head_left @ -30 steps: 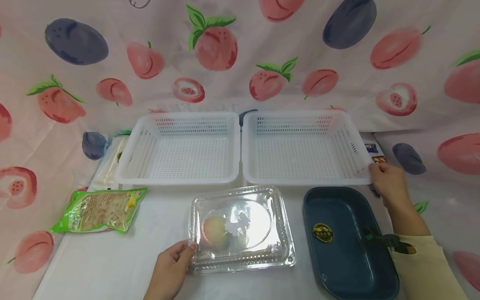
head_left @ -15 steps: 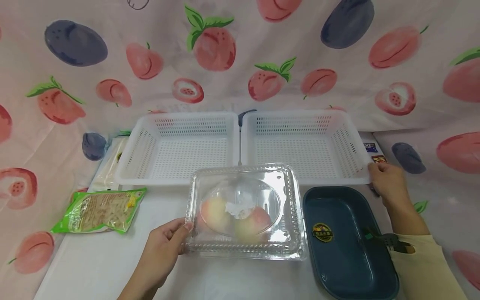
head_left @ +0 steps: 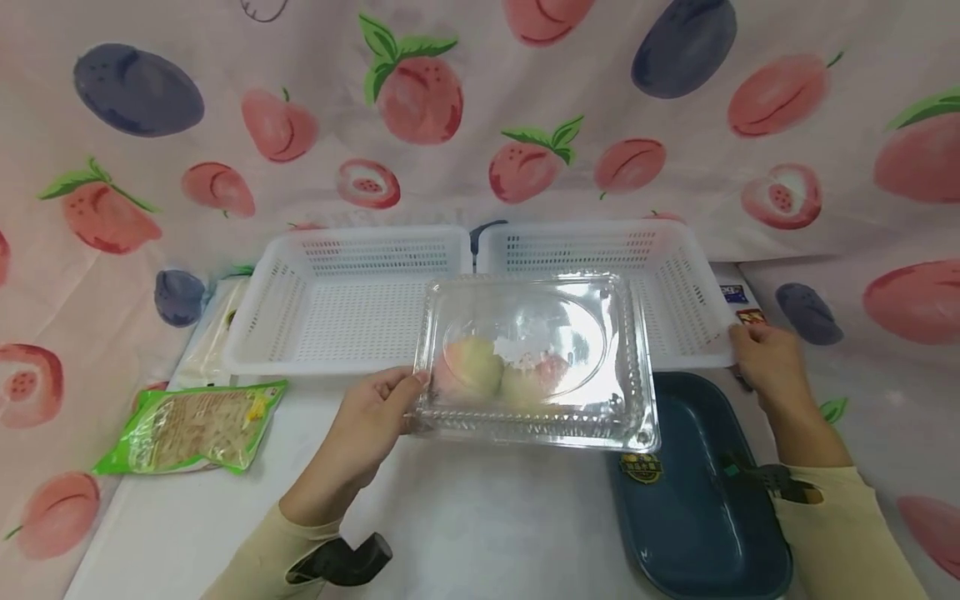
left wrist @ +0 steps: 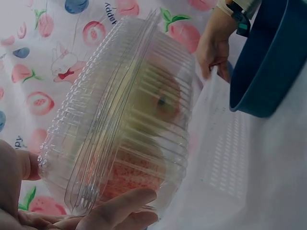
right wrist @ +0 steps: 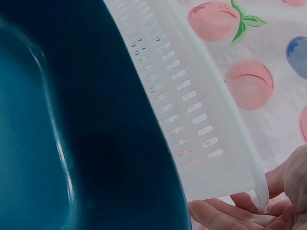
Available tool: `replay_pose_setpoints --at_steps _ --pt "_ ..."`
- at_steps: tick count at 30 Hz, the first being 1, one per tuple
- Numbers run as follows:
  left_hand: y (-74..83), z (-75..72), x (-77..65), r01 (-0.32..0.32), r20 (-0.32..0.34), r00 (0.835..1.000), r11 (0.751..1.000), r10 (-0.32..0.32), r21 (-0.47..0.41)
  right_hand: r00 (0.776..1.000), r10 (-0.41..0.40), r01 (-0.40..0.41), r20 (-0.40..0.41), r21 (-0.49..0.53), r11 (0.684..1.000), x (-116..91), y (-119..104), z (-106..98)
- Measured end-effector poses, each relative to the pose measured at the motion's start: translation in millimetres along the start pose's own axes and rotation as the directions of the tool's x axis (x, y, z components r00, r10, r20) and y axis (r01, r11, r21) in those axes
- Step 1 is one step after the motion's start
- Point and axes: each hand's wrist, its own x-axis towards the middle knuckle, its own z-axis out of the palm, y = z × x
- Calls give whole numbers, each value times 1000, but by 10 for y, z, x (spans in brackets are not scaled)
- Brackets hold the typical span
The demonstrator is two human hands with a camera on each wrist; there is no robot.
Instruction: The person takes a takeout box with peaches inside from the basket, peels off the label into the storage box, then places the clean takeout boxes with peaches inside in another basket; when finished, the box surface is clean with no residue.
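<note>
My left hand [head_left: 375,421] grips the left edge of a clear plastic clamshell box [head_left: 636,367], lifted above the table and tilted. Through the lid show red-and-yellow fruits that look like apples [head_left: 472,367]. In the left wrist view the thumb and fingers hold the box [left wrist: 103,120] from both sides. The box overlaps the front of the right white perforated basket [head_left: 693,292] in the head view. My right hand [head_left: 772,362] grips that basket's front right corner; in the right wrist view fingers [right wrist: 225,213] curl under its rim.
A second white basket [head_left: 255,325] stands to the left of the first. A dark blue basin [head_left: 697,500] sits in front at the right. A green-edged food packet [head_left: 195,425] lies at the left, with a pale bag [head_left: 213,337] behind it. Printed cloth [head_left: 450,183] hangs behind.
My left hand has raised the clamshell box from the table and carried it forward and to the right. My right hand stays at the basket's corner.
</note>
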Motion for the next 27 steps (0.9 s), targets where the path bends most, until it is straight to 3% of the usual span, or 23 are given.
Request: replay_pose_setpoints --at_steps 7,14,27 --pt "110 176 339 -22 41 999 999 21 37 998 17 -18 -54 -18 1000 56 27 45" --pt "227 343 615 -12 35 999 999 10 35 999 26 -26 -36 -15 1000 42 40 38" --pt "303 597 968 60 37 997 998 -61 24 996 -88 87 -21 -10 996 -41 22 -23"
